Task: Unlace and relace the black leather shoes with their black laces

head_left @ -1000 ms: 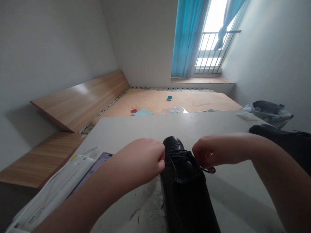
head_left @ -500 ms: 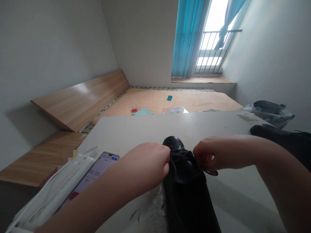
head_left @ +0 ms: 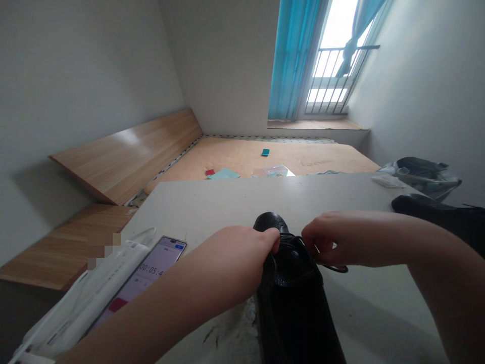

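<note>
A black leather lace-up shoe (head_left: 291,298) stands on the grey table (head_left: 212,202), toe pointing away from me. My left hand (head_left: 235,258) is closed in a pinch on the shoelace (head_left: 293,241) at the left of the lacing. My right hand (head_left: 326,240) is closed on the same lace at the right; a loose lace end trails out below it onto the table. Both forearms reach in from the bottom corners.
A phone (head_left: 146,275) with a running timer lies at the left beside a white power strip (head_left: 83,298). A second black shoe (head_left: 439,215) sits at the right edge, with a bag (head_left: 424,174) behind it. Beyond the table lie a bare bed board (head_left: 265,156) and a window (head_left: 333,65).
My left hand has slid right over the lacing, closing toward the right hand. The trailing lace end has shifted a little rightwards. The shoe stays put.
</note>
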The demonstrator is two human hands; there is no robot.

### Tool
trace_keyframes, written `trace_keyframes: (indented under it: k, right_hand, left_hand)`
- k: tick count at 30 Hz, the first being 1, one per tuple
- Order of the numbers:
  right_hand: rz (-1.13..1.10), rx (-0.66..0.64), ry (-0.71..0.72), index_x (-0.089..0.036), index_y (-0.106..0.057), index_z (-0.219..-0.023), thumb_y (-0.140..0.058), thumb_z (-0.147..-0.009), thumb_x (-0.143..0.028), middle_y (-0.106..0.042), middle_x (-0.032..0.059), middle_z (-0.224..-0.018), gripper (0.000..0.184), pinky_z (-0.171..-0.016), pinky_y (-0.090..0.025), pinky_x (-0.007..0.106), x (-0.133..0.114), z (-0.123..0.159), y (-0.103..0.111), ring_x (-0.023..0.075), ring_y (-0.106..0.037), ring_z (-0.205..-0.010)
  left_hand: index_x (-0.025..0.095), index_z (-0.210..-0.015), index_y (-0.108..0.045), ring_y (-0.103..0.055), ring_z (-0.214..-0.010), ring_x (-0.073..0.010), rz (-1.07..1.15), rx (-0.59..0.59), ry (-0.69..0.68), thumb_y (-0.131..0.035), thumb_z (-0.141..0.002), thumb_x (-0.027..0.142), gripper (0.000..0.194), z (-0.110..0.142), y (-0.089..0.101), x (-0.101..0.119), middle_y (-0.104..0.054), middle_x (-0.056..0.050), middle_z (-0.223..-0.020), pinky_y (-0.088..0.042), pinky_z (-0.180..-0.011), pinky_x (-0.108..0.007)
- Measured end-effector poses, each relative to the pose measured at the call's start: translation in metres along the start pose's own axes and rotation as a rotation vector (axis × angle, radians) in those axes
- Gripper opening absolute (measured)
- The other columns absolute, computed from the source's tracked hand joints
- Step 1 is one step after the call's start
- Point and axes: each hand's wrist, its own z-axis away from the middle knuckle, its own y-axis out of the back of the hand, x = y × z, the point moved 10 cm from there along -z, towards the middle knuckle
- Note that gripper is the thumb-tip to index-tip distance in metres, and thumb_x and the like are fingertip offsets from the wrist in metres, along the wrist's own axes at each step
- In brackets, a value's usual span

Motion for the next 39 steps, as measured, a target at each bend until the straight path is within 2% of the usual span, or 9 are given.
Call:
trace_keyframes:
  k: [5,9,14,20,24,29,36,39]
  right_hand:
    - [0.075,0.054,0.022,-0.021,-0.063,-0.070,-0.049,-0.069,-0.018,-0.064,-0.0013,-0.065,0.014,-0.047,-0.037,0.025,0.000,-0.001,-0.002,0.0140,-0.054,-0.055]
    - [0.059,0.068,0.032,-0.021,-0.060,-0.068,-0.046,-0.068,-0.014,-0.065,-0.0023,-0.063,0.016,-0.049,-0.038,0.024,-0.003,0.000,-0.004,0.0136,-0.057,-0.054]
    - [0.091,0.149,0.048,-0.020,-0.063,-0.070,-0.046,-0.073,-0.017,-0.067,0.0002,-0.068,0.017,-0.050,-0.038,0.026,-0.012,0.005,0.008,0.0156,-0.059,-0.058]
    - [0.008,0.077,0.105,-0.021,-0.065,-0.077,-0.047,-0.080,-0.021,-0.070,0.0015,-0.080,0.018,-0.059,-0.043,0.028,-0.016,0.007,0.007,0.0190,-0.064,-0.070]
    - [-0.059,0.109,0.094,-0.023,-0.057,-0.087,-0.043,-0.089,-0.029,-0.069,0.0019,-0.084,0.016,-0.062,-0.044,0.028,-0.011,0.009,0.010,0.0190,-0.064,-0.073]
    - [-0.199,0.075,0.102,-0.024,-0.050,-0.094,-0.033,-0.096,-0.037,-0.069,0.0014,-0.081,0.021,-0.064,-0.044,0.028,-0.019,0.014,0.005,0.0174,-0.065,-0.072]
    - [-0.004,0.174,0.037,-0.025,-0.050,-0.104,-0.043,-0.090,-0.050,-0.068,0.0039,-0.081,0.029,-0.052,-0.036,0.028,-0.017,0.023,0.005,0.0212,-0.061,-0.065]
    - [0.033,0.286,0.095,-0.024,-0.052,-0.108,-0.047,-0.090,-0.044,-0.069,0.0038,-0.081,0.027,-0.051,-0.034,0.028,-0.020,0.024,0.004,0.0213,-0.062,-0.065]
  left_hand:
    - [0.025,-0.081,-0.055,-0.058,-0.062,-0.0179,-0.058,-0.001,-0.009,-0.047,-0.080,0.013,0.014,0.001,0.000,0.002,-0.065,0.003,-0.070,-0.028,-0.048,-0.028]
    - [0.025,-0.079,-0.055,-0.058,-0.061,-0.0178,-0.050,-0.008,-0.027,-0.045,-0.082,0.015,0.014,0.002,-0.001,0.006,-0.065,0.003,-0.070,-0.029,-0.049,-0.028]
    - [0.024,-0.079,-0.053,-0.058,-0.063,-0.0194,-0.072,-0.021,-0.023,-0.041,-0.087,0.022,0.014,0.002,-0.003,0.005,-0.066,0.001,-0.074,-0.029,-0.049,-0.029]
    - [0.023,-0.080,-0.051,-0.057,-0.060,-0.0187,-0.056,-0.036,-0.036,-0.039,-0.087,0.025,0.015,0.007,-0.003,0.008,-0.065,0.000,-0.072,-0.029,-0.048,-0.030]
    - [0.022,-0.080,-0.052,-0.057,-0.060,-0.0188,-0.060,-0.033,-0.050,-0.038,-0.088,0.024,0.016,0.007,-0.003,0.008,-0.065,-0.001,-0.073,-0.030,-0.049,-0.030]
    - [0.023,-0.080,-0.052,-0.057,-0.061,-0.0185,-0.050,-0.018,-0.055,-0.037,-0.090,0.025,0.018,0.006,-0.002,0.009,-0.066,-0.001,-0.073,-0.030,-0.050,-0.030]
    - [0.022,-0.081,-0.053,-0.054,-0.057,-0.0170,-0.077,-0.022,-0.052,-0.039,-0.090,0.023,0.017,0.007,-0.001,0.010,-0.064,-0.001,-0.070,-0.027,-0.048,-0.030]
    - [0.020,-0.078,-0.054,-0.053,-0.055,-0.0171,-0.195,0.008,-0.150,-0.037,-0.091,0.020,0.021,0.007,0.000,0.022,-0.063,-0.002,-0.070,-0.023,-0.046,-0.032]
